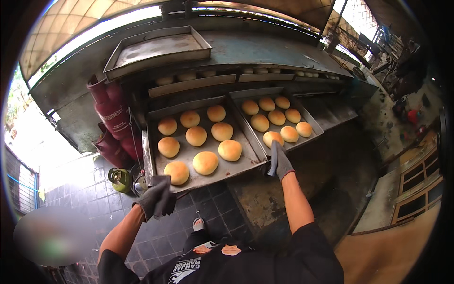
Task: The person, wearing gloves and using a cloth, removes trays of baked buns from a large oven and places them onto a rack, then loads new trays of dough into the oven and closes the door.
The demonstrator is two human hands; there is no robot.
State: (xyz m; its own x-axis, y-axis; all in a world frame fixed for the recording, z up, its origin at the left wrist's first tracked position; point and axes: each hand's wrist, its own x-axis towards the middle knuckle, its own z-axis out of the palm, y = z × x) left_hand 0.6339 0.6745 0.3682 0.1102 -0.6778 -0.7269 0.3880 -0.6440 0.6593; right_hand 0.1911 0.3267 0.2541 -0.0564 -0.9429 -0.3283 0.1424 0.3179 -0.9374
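Two metal baking trays stand side by side, half out of an oven's lower opening. The left baking tray [236, 173] bears several round golden buns [205, 163]; the right baking tray [302, 143] bears several smaller ones [276, 117]. My left hand [150, 201], in a dark grey glove, is closed on a folded dark cloth [163, 188] against the left tray's near left corner. My right hand [283, 165], also gloved, is closed with a grey cloth [273, 165] where the two trays meet. Its fingertips reach over the rim beside a bun; which tray it grips is unclear.
A shelf above holds more trays with pale buns [187, 75]. On the oven top [265, 47] lies an empty tray [158, 49]. Dark red gas cylinders [113, 111] and a small green one [119, 180] stand at the left. The floor is dark tile [156, 246].
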